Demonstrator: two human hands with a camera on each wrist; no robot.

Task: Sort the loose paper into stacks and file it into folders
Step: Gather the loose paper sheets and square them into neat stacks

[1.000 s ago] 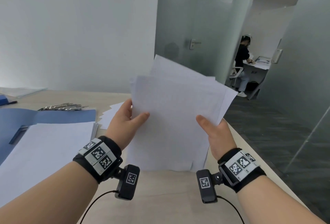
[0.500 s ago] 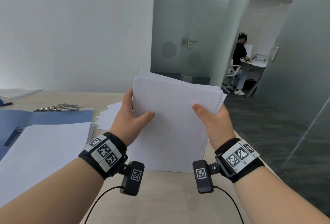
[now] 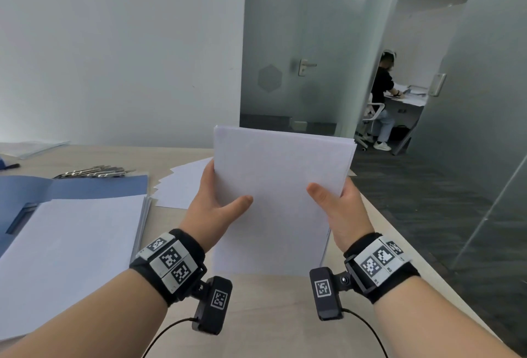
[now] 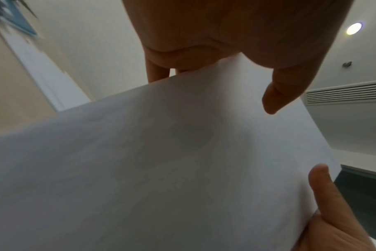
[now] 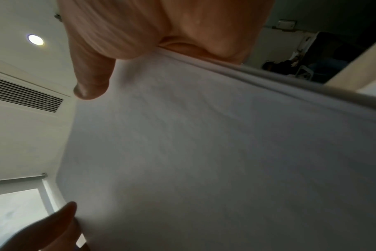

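A squared-up stack of white paper (image 3: 279, 186) stands upright with its bottom edge on the wooden table (image 3: 271, 315). My left hand (image 3: 212, 209) grips its left edge, thumb on the front and fingers behind. My right hand (image 3: 340, 209) grips the right edge the same way. The left wrist view shows the stack of paper (image 4: 161, 169) under my left thumb; the right wrist view shows the sheet edges of the stack of paper (image 5: 225, 152) against my right palm. An open blue folder (image 3: 85, 189) lies at the left with a white pile (image 3: 65, 257) on it.
More loose sheets (image 3: 182, 183) lie fanned on the table behind my left hand. Metal clips (image 3: 94, 172) sit beyond the folder. The table's right edge drops to dark floor. A person (image 3: 382, 101) sits at a far desk past glass walls.
The sheets, fanned and uneven a second ago, have been drawn together into one even stack, and both hands have closed in on its side edges and lowered it.
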